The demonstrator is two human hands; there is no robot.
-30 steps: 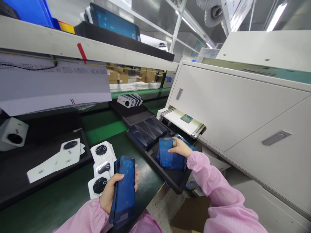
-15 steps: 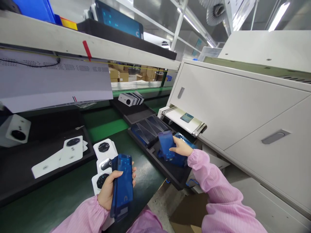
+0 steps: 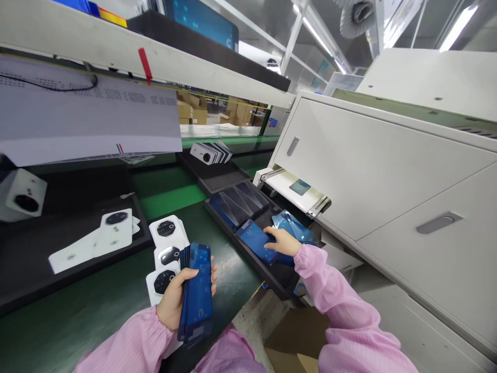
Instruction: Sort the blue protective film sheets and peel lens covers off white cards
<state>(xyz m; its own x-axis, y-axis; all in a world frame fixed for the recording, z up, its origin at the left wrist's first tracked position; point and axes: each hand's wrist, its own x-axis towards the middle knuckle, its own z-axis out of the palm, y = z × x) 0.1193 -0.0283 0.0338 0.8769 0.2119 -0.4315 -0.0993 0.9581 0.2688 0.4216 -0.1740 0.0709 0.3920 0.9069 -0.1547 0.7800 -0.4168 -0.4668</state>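
Several blue phone-shaped sheets (image 3: pixel 200 290) are fanned in my left hand (image 3: pixel 174 298), thumb on top and fingertips round the far edge. My right hand (image 3: pixel 282 241) pinches the edge of one blue sheet (image 3: pixel 254 239), which lies low over the black tray (image 3: pixel 248 255). Rows of dark blue sheets (image 3: pixel 240 203) stand packed in that tray's far part. More loose blue sheets (image 3: pixel 293 226) lie beside my right hand. White phone back covers with dark camera rings (image 3: pixel 166 233) are stacked left of my left hand.
A white machine (image 3: pixel 373 160) stands at the right, with a small conveyor (image 3: pixel 287 187) carrying one sheet. On the left, a black tray (image 3: pixel 23 282) holds white covers (image 3: pixel 116 228). Another tray (image 3: pixel 221 178) with white covers sits farther back. A shelf (image 3: pixel 77 39) crosses above.
My right hand has moved slightly left and lowered its blue sheet toward the tray, beside the packed rows. The sheet now lies flatter. My left hand keeps its stack; the view has shifted slightly.
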